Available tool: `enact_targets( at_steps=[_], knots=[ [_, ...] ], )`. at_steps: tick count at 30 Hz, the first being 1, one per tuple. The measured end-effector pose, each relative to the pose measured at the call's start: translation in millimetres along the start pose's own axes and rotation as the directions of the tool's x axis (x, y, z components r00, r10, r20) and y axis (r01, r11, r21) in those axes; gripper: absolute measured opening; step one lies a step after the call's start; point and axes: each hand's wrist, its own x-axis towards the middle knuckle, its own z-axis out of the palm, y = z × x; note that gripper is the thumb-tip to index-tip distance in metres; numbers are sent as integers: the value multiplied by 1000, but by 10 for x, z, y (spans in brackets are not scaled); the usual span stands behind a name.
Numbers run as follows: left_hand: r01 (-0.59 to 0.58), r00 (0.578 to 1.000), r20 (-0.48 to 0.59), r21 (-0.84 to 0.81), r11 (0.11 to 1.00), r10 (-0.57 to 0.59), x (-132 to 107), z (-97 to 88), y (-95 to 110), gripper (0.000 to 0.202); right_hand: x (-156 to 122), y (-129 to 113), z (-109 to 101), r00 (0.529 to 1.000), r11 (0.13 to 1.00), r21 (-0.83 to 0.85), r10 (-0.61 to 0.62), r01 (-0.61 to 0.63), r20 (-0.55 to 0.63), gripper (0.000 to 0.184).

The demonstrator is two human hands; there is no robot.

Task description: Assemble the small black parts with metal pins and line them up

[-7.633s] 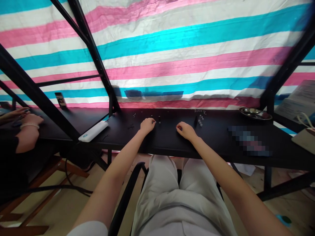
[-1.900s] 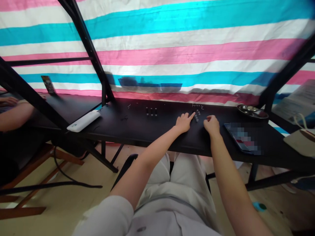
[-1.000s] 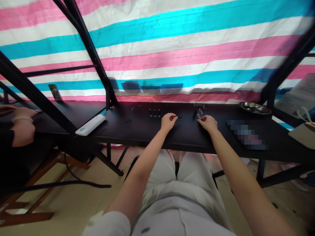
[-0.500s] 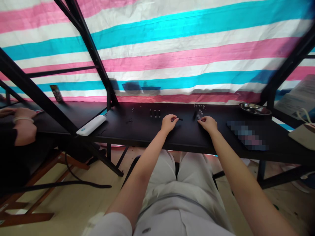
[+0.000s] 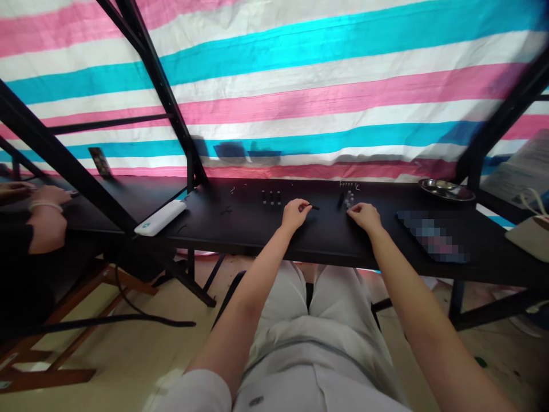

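Observation:
Over the black table, my left hand [image 5: 295,213] is closed on a thin black stick-like piece [image 5: 314,207] that juts out to the right. My right hand [image 5: 364,216] has its fingertips pinched together just in front of a cluster of small clear pieces [image 5: 349,198]; whether anything is between them is too small to make out. Beside that cluster a short dark cylinder [image 5: 341,199] stands upright. Three small dark cylinders with pale ends [image 5: 271,197] stand in a row left of my left hand.
A white oblong case [image 5: 160,218] lies on the table [image 5: 231,229] at left. To the right are a steel dish [image 5: 446,190] and a blurred-out flat item [image 5: 432,236]. Black metal posts [image 5: 160,86] rise at both sides. Another person's hand [image 5: 51,195] is at the far left.
My right hand has drawn slightly away from the clear pieces, its fingertips pinched. My left hand keeps its hold on the black piece, almost unmoved. The other person's hand at far left has shifted right.

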Motion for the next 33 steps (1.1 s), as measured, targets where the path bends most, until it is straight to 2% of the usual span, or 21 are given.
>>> enact_targets(
  at_steps=[2,5,9,13,22,25,33],
  knots=[
    [-1,1000,-7,-5,1000,1,3,3,-3,9,-24,-2,4,999,999,20,-40,40,17,17],
    [-4,1000,-12,-18,1000,3,5,-1,4,7,-58,-31,46,983,983,81,-172,167,64,15],
    [-15,1000,-26,-41,999,14,6,-9,20,6,-103,-130,138,919,919,137,-384,371,89,14],
    [-55,997,-52,-77,996,52,8,-12,32,7,-181,-267,179,852,854,45,-520,518,59,12],
    [-106,993,-76,-145,984,96,4,-2,46,8,-307,-415,158,832,815,-192,-554,547,21,12],
    [-127,991,-62,-117,985,121,-1,-2,49,8,-323,-427,146,836,811,-224,-548,540,32,13],
    [-277,961,1,26,961,277,-66,-43,161,18,-353,-452,141,851,797,-336,-524,502,27,13]
  ],
)
